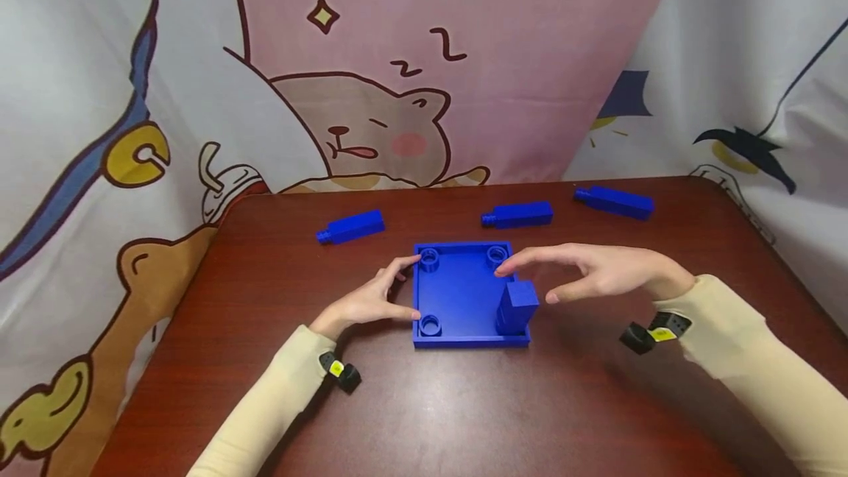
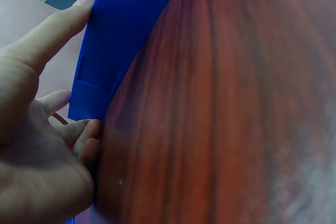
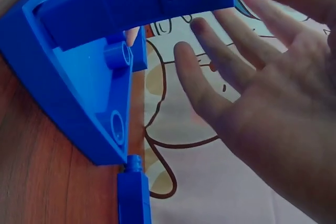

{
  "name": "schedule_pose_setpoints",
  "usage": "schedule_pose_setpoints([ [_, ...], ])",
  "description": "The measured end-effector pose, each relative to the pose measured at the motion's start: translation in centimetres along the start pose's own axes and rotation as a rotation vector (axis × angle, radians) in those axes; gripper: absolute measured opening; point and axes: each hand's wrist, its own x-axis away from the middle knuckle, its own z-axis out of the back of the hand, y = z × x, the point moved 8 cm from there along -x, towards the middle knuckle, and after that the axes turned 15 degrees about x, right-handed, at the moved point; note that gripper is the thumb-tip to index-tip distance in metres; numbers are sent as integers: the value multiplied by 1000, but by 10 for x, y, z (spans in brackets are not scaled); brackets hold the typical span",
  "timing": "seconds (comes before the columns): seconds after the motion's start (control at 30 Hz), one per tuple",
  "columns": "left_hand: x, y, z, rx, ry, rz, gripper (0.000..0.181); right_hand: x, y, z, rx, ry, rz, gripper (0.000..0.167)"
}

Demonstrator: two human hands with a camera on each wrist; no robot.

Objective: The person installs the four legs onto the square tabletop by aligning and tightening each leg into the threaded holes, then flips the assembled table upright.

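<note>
A blue square tray-like base (image 1: 464, 293) with a raised rim lies on the table, round sockets showing at three corners. At its near right corner a blue square post (image 1: 519, 308) stands upright; the right wrist view shows the same post (image 3: 136, 3) rising from the base (image 3: 58, 98). The left hand (image 1: 364, 302) touches the base's left rim with thumb and fingertips, also seen in the left wrist view, the hand (image 2: 42, 103) against the base's side (image 2: 115, 40). The right hand (image 1: 599, 271) is beside the post, fingers extended, holding nothing.
Behind the base lie three loose blue posts with threaded ends: one at the left (image 1: 354, 227), one at the centre right (image 1: 520, 215) and one at the far right (image 1: 617, 202). A printed curtain (image 1: 517, 94) hangs at the back of the brown table (image 1: 477, 403).
</note>
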Motion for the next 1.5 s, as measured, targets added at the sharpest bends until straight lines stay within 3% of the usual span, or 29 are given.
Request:
schedule_pose_setpoints([
  [0.17,-1,1,-2,-2,-2,-4,93,-6,1,-5,-8,-22,40,50],
  [0.4,-1,2,-1,5,4,-7,93,-9,6,-7,-21,-11,34,40],
  [0.57,0,2,-2,5,3,-9,93,-7,14,-5,-6,71,-57,34],
  [0.7,0,1,-3,2,2,-7,92,-4,20,-4,31,134,-146,38],
  [0.8,0,0,-3,1,2,-6,92,-2,21,-5,34,141,-161,41],
  [0.9,0,0,-2,-2,1,-8,92,-2,19,-5,38,112,-133,47],
  [1.03,-1,2,-1,-4,-3,-16,92,-1,11,-3,45,42,-37,54],
  [1.23,0,3,-2,-9,-13,-18,91,-4,1,0,2,-32,83,49],
  [1.4,1,5,-2,-4,-15,-24,91,-10,0,-1,-24,-71,99,45],
  [1.5,1,5,-2,-3,-12,-28,91,-11,3,-3,-50,-91,63,44],
])
